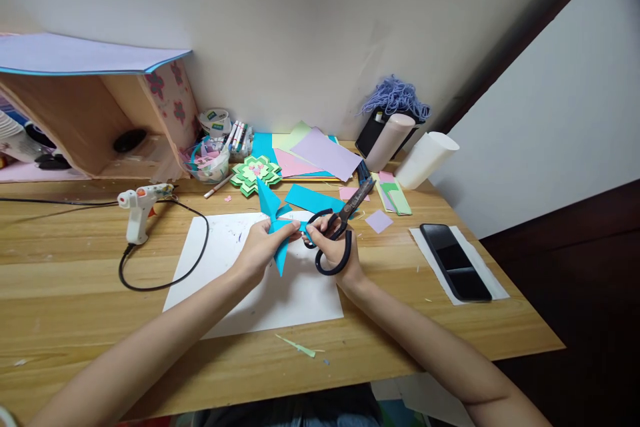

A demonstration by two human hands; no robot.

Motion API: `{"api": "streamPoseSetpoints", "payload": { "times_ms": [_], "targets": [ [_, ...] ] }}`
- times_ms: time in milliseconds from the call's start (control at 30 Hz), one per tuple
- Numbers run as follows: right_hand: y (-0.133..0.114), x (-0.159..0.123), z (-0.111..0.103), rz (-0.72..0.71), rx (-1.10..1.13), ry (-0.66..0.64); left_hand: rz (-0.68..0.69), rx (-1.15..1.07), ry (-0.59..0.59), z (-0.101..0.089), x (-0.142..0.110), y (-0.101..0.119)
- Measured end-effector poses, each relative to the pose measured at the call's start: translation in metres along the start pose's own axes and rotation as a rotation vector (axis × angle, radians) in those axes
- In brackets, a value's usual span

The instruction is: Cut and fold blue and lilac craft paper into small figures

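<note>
A blue folded paper piece with pointed arms (269, 199) is pinched in my left hand (261, 245), above a white sheet (225, 307). My right hand (340, 255) has black-handled scissors (356, 200) hooked on it, their blades pointing away up and to the right. The thumb and fingers of that same hand also pinch the blue paper's right end. Just behind lies a flat blue paper strip (315, 198). A layered green paper flower (256, 175) rests beyond my left hand.
A white glue gun (137, 210) stands at left, its black cord looping onto the sheet. Coloured paper (327, 153), a tub of scraps (210, 163) and paper rolls (427, 159) line the wall. A phone (455, 260) lies at right. Green scraps (300, 347) lie near the front edge.
</note>
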State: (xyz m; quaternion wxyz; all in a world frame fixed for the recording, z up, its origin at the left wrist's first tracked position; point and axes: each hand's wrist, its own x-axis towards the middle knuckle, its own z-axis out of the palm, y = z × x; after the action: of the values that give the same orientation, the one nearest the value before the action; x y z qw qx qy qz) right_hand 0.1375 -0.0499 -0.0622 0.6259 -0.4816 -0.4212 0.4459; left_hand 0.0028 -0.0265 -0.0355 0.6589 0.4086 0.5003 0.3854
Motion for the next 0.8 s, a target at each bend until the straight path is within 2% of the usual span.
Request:
{"api": "streamPoseSetpoints", "payload": {
  "times_ms": [67, 133, 200, 233, 300, 367, 467, 533, 633, 800],
  "targets": [
    [-0.003, 0.009, -0.011, 0.068, -0.04, -0.153, 0.024, 0.116, -0.008, -0.009, 0.004, 0.011],
    [-0.009, 0.019, -0.026, 0.166, -0.04, -0.392, 0.056, 0.274, -0.066, -0.019, 0.008, 0.027],
    [-0.019, 0.03, -0.045, 0.187, -0.094, -0.666, 0.049, 0.424, -0.149, -0.031, 0.01, 0.043],
    [-0.026, 0.035, -0.054, 0.184, -0.174, -0.796, 0.046, 0.489, -0.188, -0.036, 0.01, 0.05],
    [-0.041, 0.044, -0.067, 0.159, -0.477, -1.044, 0.043, 0.566, -0.23, -0.045, 0.01, 0.06],
    [-0.056, 0.05, -0.072, 0.125, -0.736, -1.203, 0.052, 0.606, -0.316, -0.051, 0.01, 0.066],
    [-0.073, 0.056, -0.067, 0.163, -0.972, -1.319, 0.048, 0.653, -0.46, -0.053, 0.009, 0.069],
    [-0.078, 0.059, -0.061, 0.178, -1.065, -1.381, 0.037, 0.663, -0.513, -0.051, 0.008, 0.07],
    [-0.077, 0.063, -0.053, 0.157, -1.139, -1.462, 0.02, 0.659, -0.527, -0.05, 0.007, 0.07],
    [-0.076, 0.066, -0.045, 0.172, -1.167, -1.508, -0.01, 0.62, -0.524, -0.05, 0.006, 0.07]
  ]
}}
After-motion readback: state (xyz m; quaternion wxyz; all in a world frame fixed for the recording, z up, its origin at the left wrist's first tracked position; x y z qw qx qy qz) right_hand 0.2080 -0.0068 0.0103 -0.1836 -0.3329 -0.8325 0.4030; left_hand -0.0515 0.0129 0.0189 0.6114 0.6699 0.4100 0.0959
